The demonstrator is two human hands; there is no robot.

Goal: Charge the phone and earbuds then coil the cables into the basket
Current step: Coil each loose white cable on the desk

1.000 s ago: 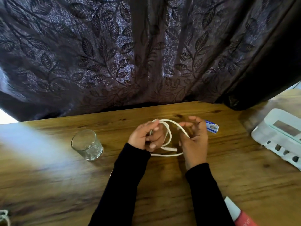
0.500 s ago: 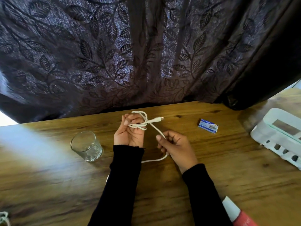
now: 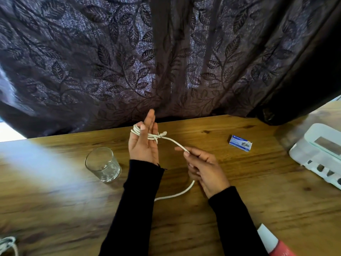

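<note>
Two hands worked one white cable (image 3: 173, 143) over the wooden table (image 3: 239, 209). Nearest the person, a slack run of that cable lay on the wood just behind the right hand (image 3: 204, 169) and curved back toward the left sleeve. It looked light, soft and limp, likely to sag or spring loose wherever it was not held, so the sensible hold seemed to be a pinch on the cord itself, close to the windings, rather than on the plug.

The right hand had its fingers curled round the cord, thumb and forefinger pinching it where it rose toward the other hand. Just beyond, the left hand (image 3: 143, 146) stood palm up with fingers straight and slightly spread; several turns were wrapped round those fingers, and a plug end stuck out on the side facing the right hand. That hand gripped nothing; it served as a form for the coil.

Left of the left hand stood a clear glass (image 3: 102, 164), near but apart. Right of the right hand, farther off, lay a small blue box (image 3: 240, 142), and well beyond it, at the table's end, a white slotted basket (image 3: 313, 159). By the person's right elbow a red-and-white object (image 3: 273, 242) showed partly. Behind everything hung a dark leaf-patterned curtain (image 3: 166, 61).
</note>
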